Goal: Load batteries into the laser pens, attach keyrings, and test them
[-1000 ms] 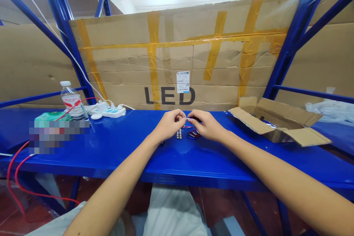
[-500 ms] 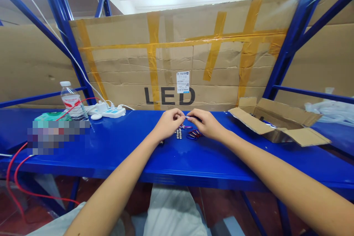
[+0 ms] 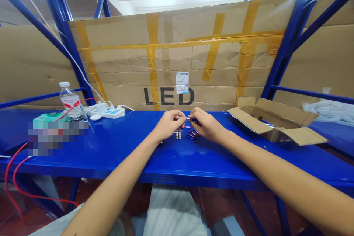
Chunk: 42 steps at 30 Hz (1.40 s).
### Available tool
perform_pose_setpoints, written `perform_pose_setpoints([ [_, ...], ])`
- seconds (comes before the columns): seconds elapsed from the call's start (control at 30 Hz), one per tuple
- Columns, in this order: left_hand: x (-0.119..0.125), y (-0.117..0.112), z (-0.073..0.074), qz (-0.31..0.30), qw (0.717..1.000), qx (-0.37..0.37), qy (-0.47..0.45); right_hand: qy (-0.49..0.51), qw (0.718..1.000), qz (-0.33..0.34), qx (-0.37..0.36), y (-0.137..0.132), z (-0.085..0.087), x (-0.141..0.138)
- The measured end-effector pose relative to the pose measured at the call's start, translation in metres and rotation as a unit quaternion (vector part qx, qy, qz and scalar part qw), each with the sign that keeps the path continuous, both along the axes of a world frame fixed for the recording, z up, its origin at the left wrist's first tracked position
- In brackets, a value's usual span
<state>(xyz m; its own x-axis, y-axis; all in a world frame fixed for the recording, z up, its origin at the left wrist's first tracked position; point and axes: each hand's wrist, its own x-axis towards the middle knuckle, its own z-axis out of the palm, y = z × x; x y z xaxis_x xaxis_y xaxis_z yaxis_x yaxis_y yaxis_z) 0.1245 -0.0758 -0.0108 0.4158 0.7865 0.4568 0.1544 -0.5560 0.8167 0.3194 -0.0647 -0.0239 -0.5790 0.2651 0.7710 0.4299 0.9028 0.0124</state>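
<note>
My left hand (image 3: 169, 124) and my right hand (image 3: 205, 123) meet over the middle of the blue shelf (image 3: 116, 147). Both are closed in a pinch on one small silvery part (image 3: 188, 119) held between their fingertips. What the part is I cannot make out. Just below the hands, several small silver cylinders (image 3: 178, 134) stand in a cluster on the shelf. Beside them lie a few red and blue wire loops (image 3: 193, 134).
An open cardboard box (image 3: 276, 123) lies at the right. At the left are a water bottle (image 3: 69, 101), a white power strip (image 3: 110, 111), a green packet (image 3: 49, 117) and red cable (image 3: 11, 166). A taped cardboard sheet marked LED (image 3: 168, 96) stands behind.
My hands stay pinched together on the small part. The right hand's fingers have shifted slightly up and left.
</note>
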Motion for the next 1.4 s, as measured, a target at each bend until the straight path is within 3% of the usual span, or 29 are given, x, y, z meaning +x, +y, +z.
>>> perform_pose_setpoints([
  [0.17, -0.002, 0.001, -0.002, -0.011, 0.999, 0.028, 0.017, -0.033, 0.999, -0.006, -0.012, -0.002, 0.001, 0.002],
  [0.43, 0.000, -0.003, -0.004, 0.031, 0.993, 0.084, 0.078, -0.053, 0.995, -0.029, -0.077, -0.003, 0.003, 0.000],
  [0.6, 0.001, -0.002, -0.003, 0.039, 0.994, 0.081, 0.061, -0.009, 0.994, -0.029, -0.107, -0.007, 0.006, -0.003],
  [0.97, 0.000, -0.004, -0.003, 0.025, 0.995, 0.077, 0.057, 0.053, 0.994, 0.027, -0.093, -0.005, 0.010, 0.000],
  [1.2, 0.002, -0.007, -0.003, 0.044, 0.988, 0.122, 0.087, 0.072, 0.977, 0.013, -0.199, -0.007, 0.012, 0.001],
  [1.4, 0.004, -0.007, -0.005, 0.065, 0.977, 0.163, 0.123, 0.103, 0.920, 0.037, -0.375, -0.007, 0.014, 0.000],
])
